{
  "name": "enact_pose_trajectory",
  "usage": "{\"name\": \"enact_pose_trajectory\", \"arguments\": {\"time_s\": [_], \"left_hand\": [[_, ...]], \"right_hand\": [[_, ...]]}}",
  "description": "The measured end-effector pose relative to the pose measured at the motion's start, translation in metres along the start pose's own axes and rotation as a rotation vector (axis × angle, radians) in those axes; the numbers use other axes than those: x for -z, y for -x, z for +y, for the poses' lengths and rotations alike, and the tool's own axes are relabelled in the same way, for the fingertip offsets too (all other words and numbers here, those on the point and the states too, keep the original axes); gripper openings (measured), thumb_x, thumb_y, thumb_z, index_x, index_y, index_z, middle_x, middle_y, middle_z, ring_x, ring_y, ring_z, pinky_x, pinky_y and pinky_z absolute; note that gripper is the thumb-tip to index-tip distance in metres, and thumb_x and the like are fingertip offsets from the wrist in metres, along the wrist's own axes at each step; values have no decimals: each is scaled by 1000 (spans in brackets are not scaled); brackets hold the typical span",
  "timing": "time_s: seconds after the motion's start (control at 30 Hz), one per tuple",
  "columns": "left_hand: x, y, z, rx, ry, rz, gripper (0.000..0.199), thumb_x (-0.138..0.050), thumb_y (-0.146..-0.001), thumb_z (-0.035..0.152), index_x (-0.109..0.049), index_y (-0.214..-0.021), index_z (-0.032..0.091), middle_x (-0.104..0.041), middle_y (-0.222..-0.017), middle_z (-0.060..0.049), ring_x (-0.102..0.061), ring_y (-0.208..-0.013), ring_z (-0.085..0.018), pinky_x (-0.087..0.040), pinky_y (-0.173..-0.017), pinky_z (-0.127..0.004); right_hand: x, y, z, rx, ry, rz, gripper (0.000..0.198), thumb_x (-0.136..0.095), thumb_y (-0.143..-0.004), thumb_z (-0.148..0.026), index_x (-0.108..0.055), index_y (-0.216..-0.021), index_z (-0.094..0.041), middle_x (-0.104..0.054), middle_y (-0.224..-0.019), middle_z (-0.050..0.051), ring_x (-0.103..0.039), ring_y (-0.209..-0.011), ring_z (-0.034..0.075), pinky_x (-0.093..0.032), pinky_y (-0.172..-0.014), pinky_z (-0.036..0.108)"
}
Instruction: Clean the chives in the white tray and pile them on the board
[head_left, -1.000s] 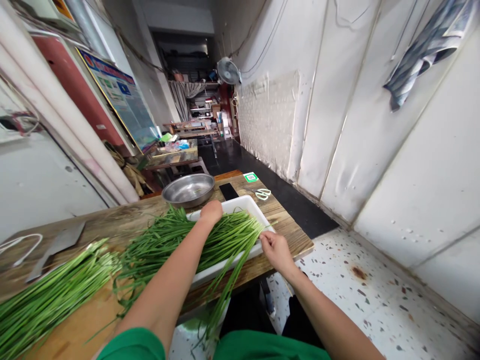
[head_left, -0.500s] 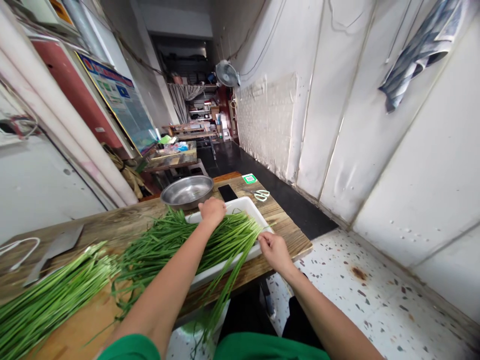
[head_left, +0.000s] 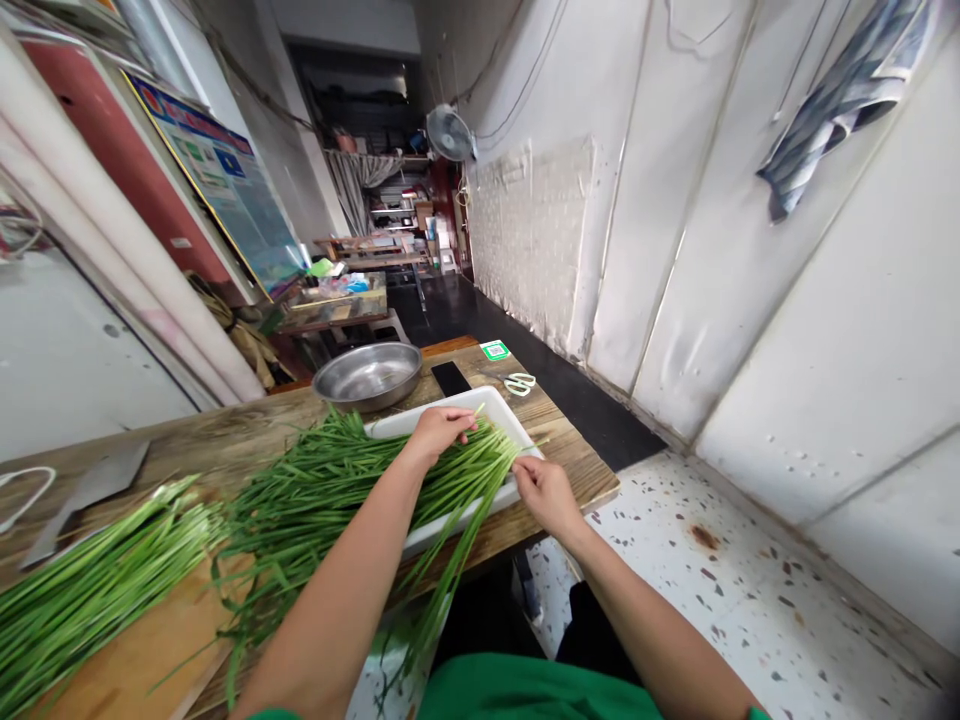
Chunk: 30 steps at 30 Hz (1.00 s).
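Observation:
Long green garlic chives (head_left: pixel 322 480) lie heaped over a white plastic tray (head_left: pixel 511 418), their pale stem ends toward its right end. My left hand (head_left: pixel 439 436) is above the tray, thumb and fingers pinched on a chive stalk whose pale tip pokes out past the fingertips. At the tray's near right corner my right hand (head_left: pixel 547 492) is closed round the stem ends of several chives. Their leaves hang down over the tray's near side and the table edge. A second bundle of chives (head_left: pixel 97 570) lies on a wooden cutting board (head_left: pixel 142 640) at the left.
Behind the tray stand a steel basin (head_left: pixel 367 376), a black phone (head_left: pixel 450 379) and scissors (head_left: pixel 519 383) with pale green handles. A green code card (head_left: pixel 495 350) lies at the table's far corner. A cleaver (head_left: pixel 97 495) rests beyond the board. The wall (head_left: pixel 750 300) runs along the right.
My left hand has come from the tray's far rim toward me and right, and now pinches a stalk. My right hand stays at the stem ends. The view has shifted slightly.

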<state>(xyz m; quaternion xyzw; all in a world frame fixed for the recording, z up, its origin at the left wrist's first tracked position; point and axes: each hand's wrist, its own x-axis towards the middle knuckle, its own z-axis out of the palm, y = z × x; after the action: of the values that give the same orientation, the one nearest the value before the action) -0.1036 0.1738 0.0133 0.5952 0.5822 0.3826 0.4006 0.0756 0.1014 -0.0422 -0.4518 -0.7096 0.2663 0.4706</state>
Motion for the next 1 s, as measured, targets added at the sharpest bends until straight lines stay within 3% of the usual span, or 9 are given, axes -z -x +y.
{"name": "enact_pose_trajectory", "arguments": {"time_s": [0.5,1.0], "left_hand": [[-6,-4,-4,-100,-98,57,30,-56,-62,35,-68,-76,11,-67,-72,-6,-42,-43,-6,-34,-43,-20],[-7,-5,-11,-126,-151,129,31,-56,-62,35,-69,-80,13,-67,-69,-4,-46,-46,-9,-36,-49,-21]], "right_hand": [[1,-1,1,3,26,-10,29,-35,-78,-24,-46,-53,-17,-41,-49,-3,-39,-48,9,-29,-49,19],[1,-1,1,15,17,-9,29,-35,-78,-24,-42,-51,-17,-37,-48,-4,-36,-47,9,-26,-48,19]]}}
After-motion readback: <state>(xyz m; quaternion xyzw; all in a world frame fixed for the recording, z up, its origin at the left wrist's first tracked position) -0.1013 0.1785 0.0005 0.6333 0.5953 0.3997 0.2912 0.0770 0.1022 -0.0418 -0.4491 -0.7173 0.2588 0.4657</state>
